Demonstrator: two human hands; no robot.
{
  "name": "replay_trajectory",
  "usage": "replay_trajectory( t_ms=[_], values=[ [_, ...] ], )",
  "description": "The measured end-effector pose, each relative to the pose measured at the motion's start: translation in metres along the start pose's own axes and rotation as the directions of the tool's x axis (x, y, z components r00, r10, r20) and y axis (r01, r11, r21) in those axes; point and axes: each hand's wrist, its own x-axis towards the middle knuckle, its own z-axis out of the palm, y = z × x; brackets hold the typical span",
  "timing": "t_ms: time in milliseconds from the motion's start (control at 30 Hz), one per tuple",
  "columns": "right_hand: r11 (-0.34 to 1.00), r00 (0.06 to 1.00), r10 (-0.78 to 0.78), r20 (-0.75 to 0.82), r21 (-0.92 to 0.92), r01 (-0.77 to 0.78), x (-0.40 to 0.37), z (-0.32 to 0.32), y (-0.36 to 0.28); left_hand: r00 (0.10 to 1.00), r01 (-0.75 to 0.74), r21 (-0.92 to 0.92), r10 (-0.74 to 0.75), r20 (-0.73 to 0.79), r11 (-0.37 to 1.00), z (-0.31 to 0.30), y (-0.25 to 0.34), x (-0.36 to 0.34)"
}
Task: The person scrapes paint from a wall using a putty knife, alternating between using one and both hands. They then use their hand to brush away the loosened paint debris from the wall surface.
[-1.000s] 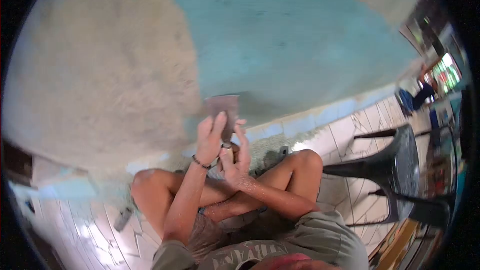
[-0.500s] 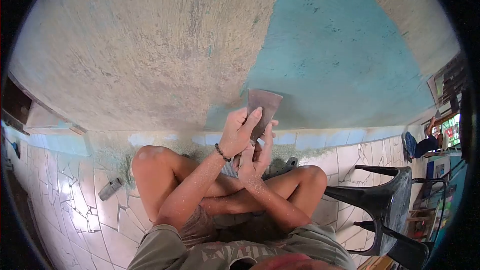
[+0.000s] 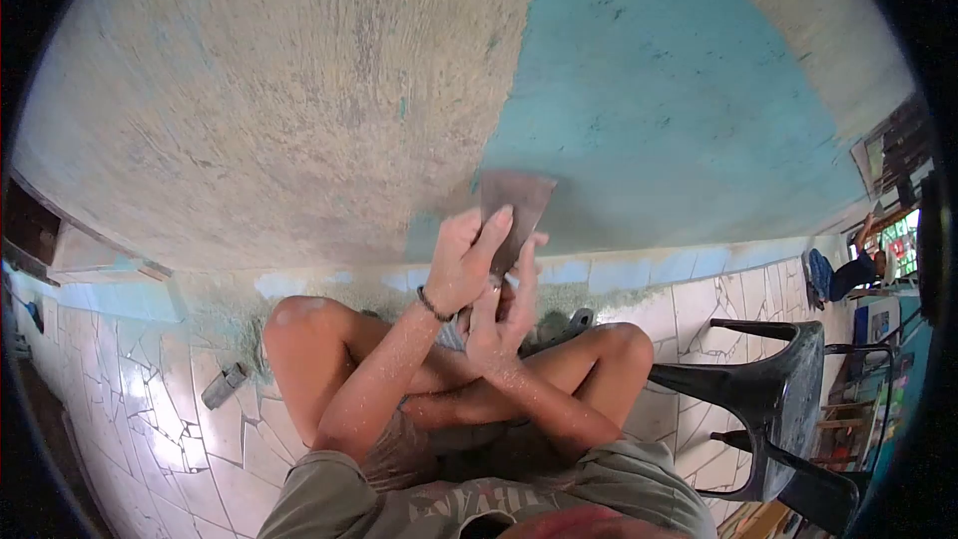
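Note:
A metal scraper [image 3: 516, 208] with a wide flat blade points up toward the wall, its blade edge close to the border between bare plaster and turquoise paint [image 3: 659, 90]. My left hand [image 3: 466, 258], with a dark bracelet at the wrist, is closed on the scraper, its thumb lying along the blade. Lower and to the right, my right hand [image 3: 506, 314] is closed around the scraper's handle end, which the fingers mostly hide. Pale dust covers both hands and forearms.
My crossed legs [image 3: 309, 334] rest on the cracked tile floor [image 3: 220, 459]. A small grey block-like object [image 3: 224, 385] lies left of them. A black chair [image 3: 768, 399] stands to the right. Farther back at the right, a person [image 3: 856, 274] is partly visible.
Both hands and the scraper have shifted slightly left in view, and the blade has tilted a little. The hands keep nearly the same hold.

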Motion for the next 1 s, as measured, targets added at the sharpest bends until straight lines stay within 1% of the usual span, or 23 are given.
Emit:
replay_trajectory(
  t_ms=[33, 67, 167, 200, 233, 267, 300, 333, 433, 467, 533, 567, 633, 700, 733, 833, 867, 933, 967, 1000],
  values=[
    [0.998, 0.999, -0.042, -0.015, -0.04, 0.041, -0.003, -0.001, 0.01, 0.999, 0.039, -0.025, -0.039, -0.013, 0.999, -0.002, -0.013, -0.005],
    [1.0, 1.0, -0.018, -0.024, -0.024, 0.017, -0.009, -0.002, 0.011, 0.999, 0.042, -0.037, -0.043, -0.03, 0.998, -0.005, -0.027, -0.008],
    [1.0, 1.0, 0.01, -0.028, -0.015, -0.011, -0.002, 0.003, -0.002, 0.998, -0.062, 0.06, 0.064, -0.026, 0.996, -0.002, -0.012, -0.004],
    [0.999, 1.0, 0.015, -0.018, -0.036, -0.016, 0.01, 0.004, -0.012, 0.994, -0.105, 0.203, 0.108, -0.008, 0.974, -0.002, 0.004, 0.003],
    [0.998, 1.0, 0.028, -0.013, -0.061, -0.029, 0.015, 0.006, -0.025, 0.997, -0.074, 0.158, 0.076, -0.011, 0.985, 0.0, 0.011, 0.001],
    [0.997, 0.997, 0.078, -0.024, -0.001, -0.078, 0.017, 0.011, -0.039, 0.999, -0.049, 0.111, 0.05, -0.011, 0.993, 0.003, 0.017, 0.0],
    [0.997, 0.996, 0.082, -0.026, -0.006, -0.083, 0.014, 0.009, -0.037, 0.999, -0.045, 0.065, 0.046, -0.006, 0.997, 0.005, 0.021, 0.003],
    [0.997, 0.997, 0.078, -0.024, -0.009, -0.079, 0.008, 0.006, -0.032, 0.997, -0.076, 0.008, 0.076, 0.029, 0.997, 0.003, 0.011, 0.003],
    [0.998, 0.999, 0.029, -0.021, -0.055, -0.03, -0.006, 0.0, -0.007, 1.0, -0.02, -0.047, 0.019, -0.02, 0.999, 0.0, -0.023, -0.01],
    [0.997, 0.999, 0.026, -0.023, -0.072, -0.028, -0.008, -0.001, 0.0, 0.994, -0.098, -0.016, 0.098, -0.048, 0.995, -0.001, -0.032, -0.009],
    [0.996, 0.999, 0.035, -0.014, -0.075, -0.036, 0.002, 0.003, -0.011, 0.997, -0.076, 0.098, 0.079, -0.025, 0.992, -0.006, -0.025, 0.001],
    [0.997, 0.999, 0.049, -0.005, -0.061, -0.049, 0.013, 0.003, -0.023, 0.997, -0.07, 0.113, 0.073, -0.019, 0.991, -0.005, -0.018, 0.002],
    [0.995, 0.996, 0.092, -0.007, -0.029, -0.092, 0.012, 0.004, -0.045, 0.998, -0.059, 0.145, 0.061, -0.008, 0.988, -0.002, 0.001, 0.006],
    [0.994, 0.994, 0.107, -0.004, 0.009, -0.107, 0.013, 0.006, -0.054, 0.995, -0.092, -0.02, 0.093, 0.033, 0.996, 0.007, 0.017, 0.006],
    [0.994, 0.994, 0.107, -0.034, 0.003, -0.107, 0.009, 0.008, -0.053, 0.995, -0.094, 0.001, 0.094, 0.025, 0.996, 0.008, 0.015, 0.002],
    [0.994, 0.996, 0.086, 0.022, -0.066, -0.084, -0.012, -0.002, -0.012, 0.999, 0.019, -0.087, -0.022, -0.038, 0.996, 0.003, -0.017, -0.01],
    [0.992, 0.994, 0.104, 0.029, -0.077, -0.102, -0.016, -0.005, -0.001, 1.0, 0.026, -0.063, -0.027, -0.013, 0.998, -0.004, -0.024, -0.011],
    [0.996, 0.999, 0.033, -0.007, -0.088, -0.033, -0.004, 0.001, -0.007, 0.998, -0.058, -0.013, 0.058, 0.013, 0.998, -0.002, -0.014, -0.003],
    [0.996, 1.0, 0.02, -0.013, -0.084, -0.021, 0.003, 0.004, -0.017, 0.996, -0.09, 0.01, 0.09, 0.029, 0.996, 0.0, -0.006, 0.001],
    [0.997, 1.0, 0.008, -0.019, -0.08, -0.01, 0.01, 0.008, -0.027, 0.997, -0.064, -0.027, 0.065, 0.035, 0.998, 0.005, 0.009, 0.004]
  ],
)
